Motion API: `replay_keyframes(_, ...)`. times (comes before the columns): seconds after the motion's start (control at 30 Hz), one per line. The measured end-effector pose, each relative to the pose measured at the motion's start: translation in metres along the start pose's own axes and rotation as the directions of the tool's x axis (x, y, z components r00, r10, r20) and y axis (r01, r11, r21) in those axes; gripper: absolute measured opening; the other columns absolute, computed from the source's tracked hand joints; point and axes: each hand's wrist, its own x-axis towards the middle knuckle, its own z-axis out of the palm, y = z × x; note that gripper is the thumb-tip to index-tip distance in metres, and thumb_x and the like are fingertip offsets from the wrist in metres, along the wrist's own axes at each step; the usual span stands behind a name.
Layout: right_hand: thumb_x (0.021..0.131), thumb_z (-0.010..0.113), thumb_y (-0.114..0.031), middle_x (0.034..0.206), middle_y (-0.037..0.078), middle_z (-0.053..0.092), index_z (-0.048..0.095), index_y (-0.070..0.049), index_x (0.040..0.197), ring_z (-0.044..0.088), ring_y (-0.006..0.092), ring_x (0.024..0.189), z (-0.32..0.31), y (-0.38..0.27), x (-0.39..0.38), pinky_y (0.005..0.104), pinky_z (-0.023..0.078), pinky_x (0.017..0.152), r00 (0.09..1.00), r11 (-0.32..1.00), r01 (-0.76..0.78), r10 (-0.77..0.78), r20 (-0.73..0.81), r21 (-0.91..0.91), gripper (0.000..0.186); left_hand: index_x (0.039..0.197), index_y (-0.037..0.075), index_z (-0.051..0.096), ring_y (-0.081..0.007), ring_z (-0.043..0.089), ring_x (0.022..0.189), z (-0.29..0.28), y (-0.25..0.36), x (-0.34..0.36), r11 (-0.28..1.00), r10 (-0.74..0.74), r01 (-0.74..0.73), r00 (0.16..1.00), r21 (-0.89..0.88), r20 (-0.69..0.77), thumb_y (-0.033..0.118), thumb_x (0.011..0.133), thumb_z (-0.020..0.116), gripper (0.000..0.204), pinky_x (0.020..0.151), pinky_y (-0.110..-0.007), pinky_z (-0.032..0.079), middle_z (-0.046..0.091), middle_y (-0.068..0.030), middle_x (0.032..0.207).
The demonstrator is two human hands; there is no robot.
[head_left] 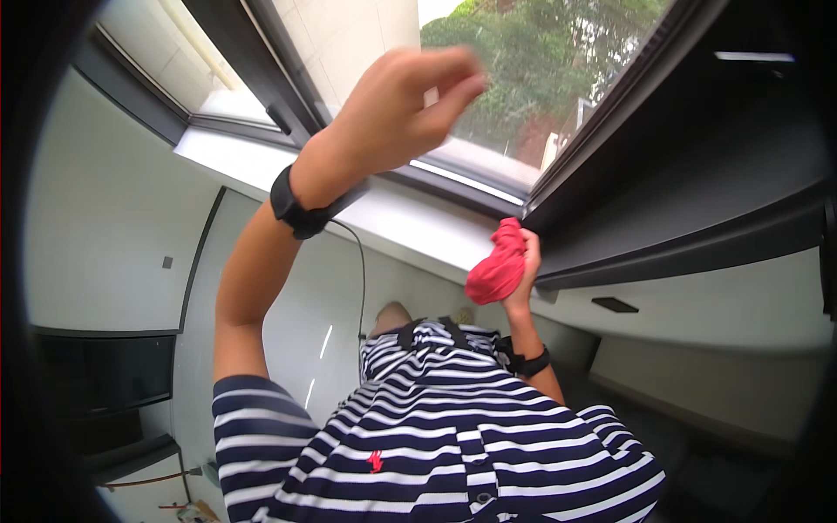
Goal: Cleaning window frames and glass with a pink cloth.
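We judge the red cloth (497, 270) light, soft and floppy, not fragile; best taken as a bunched wad, as our right hand (526, 261) has it, fingers closed round it against the dark window frame (663, 253), nr its lower edge. Looks plain red, crumpled, no pattern seen. Left hand (397, 109) raised by the glass, fingers curled, nothing seen held.

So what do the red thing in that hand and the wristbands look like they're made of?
The red thing looks like soft matte cloth: it bunches and folds in the right hand. The black bands on the left wrist and right wrist look matte, perhaps rubber or fabric; hard to tell.
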Motion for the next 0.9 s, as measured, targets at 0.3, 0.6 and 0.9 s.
replay_keyframes(0.3, 0.097, 0.048, -0.003, 0.112, 0.019, 0.053, 0.042, -0.003, 0.136, 0.053, 0.0359, 0.105, 0.113, 0.039, 0.016, 0.0422, 0.042, 0.096, 0.954, 0.649, 0.040, -0.252, -0.165, -0.760, 0.040, 0.131, -0.001, 0.052, -0.0381, 0.048, 0.127, -0.005, -0.225, -0.304, 0.827, -0.526, 0.384, 0.786, 0.410, 0.326, 0.025, 0.091, 0.065, 0.049, 0.105, -0.046, 0.040, 0.053, -0.0222, 0.136)
replay_keyframes(0.6, 0.085, 0.055, -0.003, 0.097, 0.017, 0.052, 0.058, -0.003, 0.124, 0.056, 0.0334, 0.085, 0.372, -0.012, 0.010, 0.0423, 0.046, 0.071, 0.957, 0.640, 0.280, -0.249, 0.151, -0.716, 0.039, 0.151, 0.004, 0.033, -0.0378, 0.022, 0.148, -0.057, -0.304, -0.405, 0.774, -0.610, 0.392, 0.672, 0.498, 0.419, 0.026, 0.090, 0.065, 0.072, 0.115, -0.048, 0.023, 0.027, -0.0192, 0.159)
replay_keyframes(0.9, 0.081, 0.066, 0.000, 0.102, 0.026, 0.058, 0.060, -0.002, 0.113, 0.059, 0.0439, 0.091, 0.237, -0.008, 0.012, 0.0450, 0.050, 0.080, 0.986, 0.784, -0.008, -0.096, -0.134, -0.621, 0.033, 0.150, -0.003, 0.028, -0.0429, 0.018, 0.148, -0.032, -0.266, -0.365, 0.708, -0.702, 0.478, 0.561, 0.520, 0.440, 0.043, 0.084, 0.073, 0.092, 0.114, -0.056, 0.020, 0.024, -0.0288, 0.157)
